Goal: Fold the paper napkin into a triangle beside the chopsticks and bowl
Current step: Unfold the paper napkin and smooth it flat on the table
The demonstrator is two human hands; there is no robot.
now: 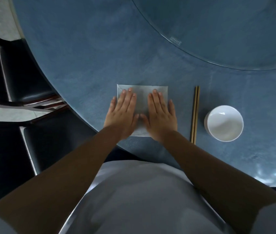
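Reaching forward over a pale grey shirt [133, 200], two bare forearms lead to the round blue table [83, 65], where both hands lie palm-down on the paper napkin [143, 97]. That napkin, a pale square lying flat near the table's near edge, serves as the landmark for everything else. Pressing on its left half, the left hand [122, 114] has its fingers straight and close together, grasping nothing; its thumb points inward. Flat on the napkin's right half, the right hand [161, 115] lies the same way, fingers extended and side by side, clamped on nothing, its little finger at the napkin's right edge. Between the two hands the thumbs nearly meet over the napkin's middle, and a strip of paper shows there and beyond the fingertips. Just right of the napkin, apart from it, a pair of chopsticks [194, 115] lies side by side, running away from the person. Farther right of the napkin, past the chopsticks, stands a white bowl [224, 123], upright and apart from them. Left of the napkin, off the table's rim, dark chairs [24, 81] stand on a light floor. Beyond the napkin, toward the far right, a clear glass turntable [226, 31] rests on the tabletop.
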